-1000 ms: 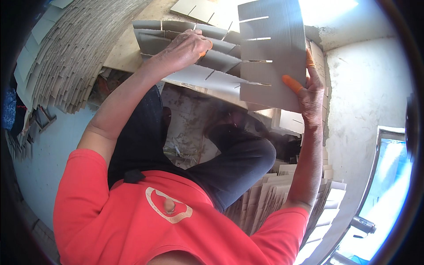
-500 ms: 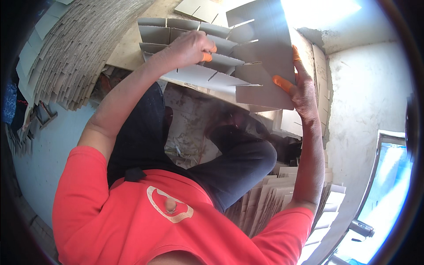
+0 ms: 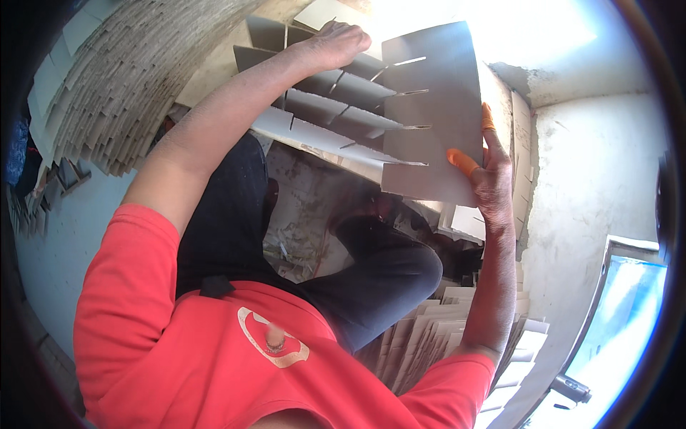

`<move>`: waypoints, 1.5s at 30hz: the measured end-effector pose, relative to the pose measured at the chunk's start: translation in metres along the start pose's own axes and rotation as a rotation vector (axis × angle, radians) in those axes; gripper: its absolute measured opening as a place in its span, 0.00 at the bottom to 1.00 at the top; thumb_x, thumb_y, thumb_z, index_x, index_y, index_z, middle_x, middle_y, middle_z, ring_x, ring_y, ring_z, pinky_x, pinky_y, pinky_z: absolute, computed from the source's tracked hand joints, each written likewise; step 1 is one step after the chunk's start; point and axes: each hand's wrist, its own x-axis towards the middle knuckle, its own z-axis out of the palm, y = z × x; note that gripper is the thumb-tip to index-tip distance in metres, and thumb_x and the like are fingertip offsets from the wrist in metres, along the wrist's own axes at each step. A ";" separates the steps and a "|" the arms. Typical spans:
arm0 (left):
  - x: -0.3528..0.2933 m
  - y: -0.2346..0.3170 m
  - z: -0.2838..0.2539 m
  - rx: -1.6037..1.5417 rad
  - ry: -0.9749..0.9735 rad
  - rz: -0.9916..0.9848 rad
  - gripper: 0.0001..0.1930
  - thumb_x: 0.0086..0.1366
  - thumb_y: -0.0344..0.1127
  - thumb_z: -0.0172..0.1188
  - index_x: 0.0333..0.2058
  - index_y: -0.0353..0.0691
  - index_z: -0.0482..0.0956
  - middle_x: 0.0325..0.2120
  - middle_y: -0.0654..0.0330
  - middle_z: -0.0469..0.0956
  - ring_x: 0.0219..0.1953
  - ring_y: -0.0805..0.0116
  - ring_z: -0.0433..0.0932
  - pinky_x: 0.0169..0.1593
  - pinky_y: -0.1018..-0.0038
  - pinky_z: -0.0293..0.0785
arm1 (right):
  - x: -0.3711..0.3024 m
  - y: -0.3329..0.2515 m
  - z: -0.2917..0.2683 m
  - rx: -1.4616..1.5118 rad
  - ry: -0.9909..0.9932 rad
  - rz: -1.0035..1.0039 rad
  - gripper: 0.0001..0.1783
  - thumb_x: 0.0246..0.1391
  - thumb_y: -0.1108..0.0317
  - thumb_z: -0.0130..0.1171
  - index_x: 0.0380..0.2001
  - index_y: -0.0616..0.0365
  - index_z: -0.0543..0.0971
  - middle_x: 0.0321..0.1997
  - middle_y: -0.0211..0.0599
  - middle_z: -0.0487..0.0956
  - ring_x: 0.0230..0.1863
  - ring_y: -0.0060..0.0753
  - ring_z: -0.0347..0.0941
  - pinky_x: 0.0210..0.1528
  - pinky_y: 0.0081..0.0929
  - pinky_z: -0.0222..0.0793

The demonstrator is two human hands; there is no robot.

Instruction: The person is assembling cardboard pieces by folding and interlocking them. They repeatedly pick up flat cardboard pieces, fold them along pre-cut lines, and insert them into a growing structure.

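Note:
My right hand (image 3: 493, 182) grips the right edge of a slotted grey cardboard panel (image 3: 439, 100), with orange covers on its thumb and a finger. The panel stands tilted, its slots facing left. Several long cardboard strips (image 3: 339, 111) run from the left towards those slots; the nearer ones meet the panel at slots. Crosswise pieces join the strips into a divider grid at the left. My left hand (image 3: 339, 46) is closed over the far side of the grid, beside the farthest strip. Its fingertips are hidden, so what they pinch does not show.
The grid rests on a pale board (image 3: 321, 146) above my knees. A large stack of cardboard pieces (image 3: 136, 86) rises at the left. More cardboard sheets (image 3: 429, 329) stand beside my right leg. A white wall (image 3: 593, 157) bounds the right side.
My left hand has moved away from me, from the middle strips to the farthest one. The panel in my right hand has shifted slightly right and nearer, turning more upright.

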 end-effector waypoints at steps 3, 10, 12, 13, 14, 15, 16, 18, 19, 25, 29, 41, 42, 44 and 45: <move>0.002 0.003 -0.001 -0.014 -0.036 -0.024 0.04 0.47 0.19 0.53 0.21 0.33 0.69 0.23 0.47 0.74 0.31 0.46 0.77 0.35 0.56 0.72 | 0.012 0.009 -0.006 -0.233 -0.025 -0.146 0.45 0.46 0.83 0.60 0.67 0.63 0.52 0.64 0.49 0.66 0.55 0.32 0.69 0.61 0.27 0.62; 0.005 -0.004 0.006 -0.053 -0.002 -0.039 0.04 0.48 0.19 0.54 0.23 0.33 0.71 0.25 0.47 0.75 0.33 0.46 0.77 0.37 0.55 0.72 | 0.037 -0.014 -0.004 -0.384 -0.144 -0.277 0.43 0.49 0.76 0.60 0.66 0.65 0.51 0.53 0.48 0.74 0.52 0.32 0.70 0.58 0.26 0.61; 0.008 -0.007 0.007 -0.064 0.005 -0.037 0.04 0.48 0.19 0.53 0.24 0.33 0.72 0.26 0.46 0.76 0.34 0.46 0.77 0.37 0.56 0.73 | 0.043 -0.024 -0.003 -0.396 -0.191 -0.223 0.40 0.52 0.72 0.58 0.65 0.66 0.53 0.50 0.47 0.74 0.50 0.31 0.70 0.56 0.26 0.62; 0.009 -0.009 0.008 -0.069 0.013 -0.032 0.04 0.48 0.19 0.53 0.25 0.33 0.73 0.27 0.46 0.76 0.35 0.46 0.78 0.37 0.56 0.73 | 0.046 -0.028 -0.002 -0.396 -0.216 -0.197 0.38 0.53 0.70 0.58 0.65 0.66 0.54 0.49 0.46 0.74 0.49 0.31 0.70 0.56 0.26 0.63; 0.009 -0.010 0.009 -0.075 0.021 -0.028 0.04 0.49 0.19 0.53 0.26 0.32 0.73 0.27 0.46 0.76 0.35 0.47 0.78 0.37 0.57 0.74 | 0.049 -0.031 -0.002 -0.384 -0.245 -0.171 0.37 0.55 0.68 0.56 0.64 0.66 0.55 0.48 0.45 0.74 0.49 0.31 0.70 0.55 0.26 0.63; 0.010 -0.010 0.010 -0.071 0.020 -0.023 0.05 0.49 0.19 0.53 0.26 0.32 0.74 0.28 0.46 0.77 0.35 0.47 0.78 0.38 0.57 0.74 | 0.052 -0.032 0.002 -0.314 -0.259 -0.090 0.37 0.54 0.68 0.57 0.64 0.67 0.55 0.50 0.47 0.72 0.51 0.33 0.68 0.56 0.26 0.62; 0.011 -0.010 0.010 -0.066 0.019 -0.018 0.05 0.49 0.19 0.53 0.27 0.32 0.74 0.28 0.46 0.77 0.36 0.47 0.78 0.38 0.57 0.74 | 0.055 -0.033 0.007 -0.245 -0.266 -0.008 0.38 0.53 0.68 0.58 0.64 0.68 0.54 0.53 0.49 0.70 0.53 0.34 0.67 0.58 0.26 0.60; 0.014 -0.009 0.009 -0.048 -0.008 -0.026 0.06 0.50 0.20 0.53 0.29 0.32 0.75 0.28 0.45 0.77 0.36 0.47 0.78 0.39 0.57 0.74 | 0.060 -0.032 0.020 -0.117 -0.257 0.166 0.44 0.47 0.70 0.62 0.64 0.71 0.53 0.61 0.55 0.65 0.61 0.40 0.63 0.63 0.28 0.55; 0.015 -0.008 0.008 -0.034 -0.035 -0.039 0.06 0.50 0.20 0.54 0.29 0.32 0.75 0.28 0.45 0.77 0.36 0.47 0.78 0.39 0.57 0.74 | 0.061 -0.031 0.022 -0.119 -0.255 0.209 0.46 0.45 0.71 0.64 0.65 0.72 0.52 0.64 0.57 0.63 0.63 0.41 0.62 0.65 0.29 0.54; 0.006 0.004 -0.017 -0.074 0.028 -0.091 0.08 0.55 0.31 0.60 0.30 0.32 0.76 0.26 0.45 0.76 0.35 0.47 0.77 0.39 0.56 0.73 | 0.050 -0.044 0.021 -0.461 -0.178 0.120 0.41 0.50 0.75 0.60 0.65 0.67 0.53 0.28 0.39 0.73 0.26 0.25 0.67 0.30 0.24 0.65; -0.022 0.052 -0.064 -0.255 -0.118 -0.079 0.15 0.55 0.41 0.64 0.31 0.32 0.77 0.26 0.46 0.76 0.38 0.49 0.77 0.43 0.59 0.73 | 0.027 -0.032 0.024 -0.579 -0.108 -0.057 0.40 0.45 0.78 0.62 0.64 0.64 0.59 0.14 0.35 0.73 0.12 0.18 0.65 0.15 0.22 0.63; -0.080 0.081 -0.013 -0.334 -0.225 0.102 0.03 0.53 0.26 0.57 0.23 0.33 0.75 0.20 0.51 0.76 0.31 0.51 0.77 0.37 0.60 0.72 | 0.022 -0.007 0.038 -0.589 -0.022 -0.206 0.33 0.49 0.81 0.50 0.62 0.65 0.62 0.23 0.41 0.78 0.13 0.22 0.68 0.17 0.24 0.67; -0.079 0.081 -0.012 -0.350 -0.202 0.108 0.03 0.52 0.25 0.56 0.22 0.33 0.75 0.20 0.50 0.75 0.30 0.51 0.77 0.36 0.60 0.72 | 0.023 -0.012 0.033 -0.598 -0.030 -0.188 0.32 0.50 0.81 0.49 0.62 0.65 0.62 0.23 0.42 0.78 0.13 0.22 0.68 0.17 0.24 0.67; -0.079 0.078 -0.015 -0.392 -0.179 0.110 0.03 0.51 0.25 0.57 0.21 0.33 0.74 0.20 0.50 0.75 0.30 0.50 0.77 0.36 0.59 0.71 | 0.023 -0.021 0.027 -0.603 -0.048 -0.139 0.32 0.51 0.81 0.49 0.62 0.64 0.61 0.23 0.42 0.78 0.13 0.23 0.68 0.16 0.24 0.67; -0.079 0.077 -0.016 -0.413 -0.166 0.107 0.03 0.50 0.25 0.57 0.21 0.33 0.73 0.20 0.49 0.75 0.29 0.50 0.76 0.35 0.59 0.71 | 0.023 -0.024 0.025 -0.600 -0.060 -0.111 0.32 0.52 0.81 0.50 0.63 0.63 0.61 0.23 0.43 0.78 0.13 0.24 0.68 0.16 0.24 0.67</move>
